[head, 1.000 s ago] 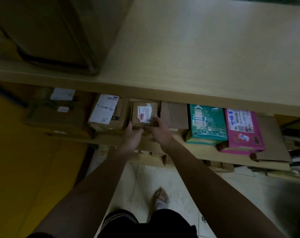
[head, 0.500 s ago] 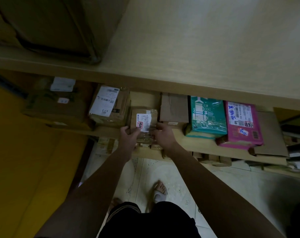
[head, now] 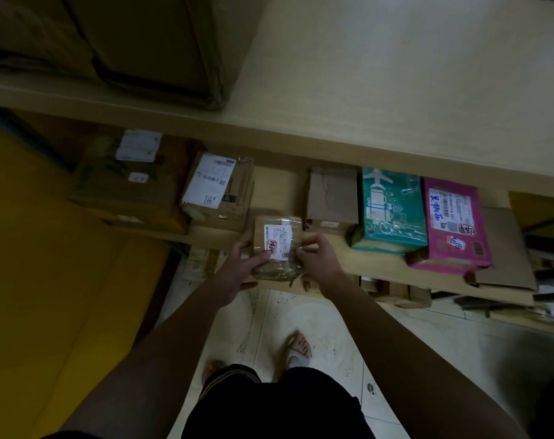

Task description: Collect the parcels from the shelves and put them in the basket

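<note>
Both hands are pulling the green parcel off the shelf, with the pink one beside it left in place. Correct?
Not quite. The head view shows the left hand and right hand holding the small brown taped parcel; the green parcel sits untouched beside the pink one.

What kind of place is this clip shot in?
Probably a parcel pickup point or small storeroom. A low shelf carries labelled packages in a row: a teal mailer, a pink mailer and taped cartons. Both hands, left hand and right hand, grip a small brown parcel.
</note>
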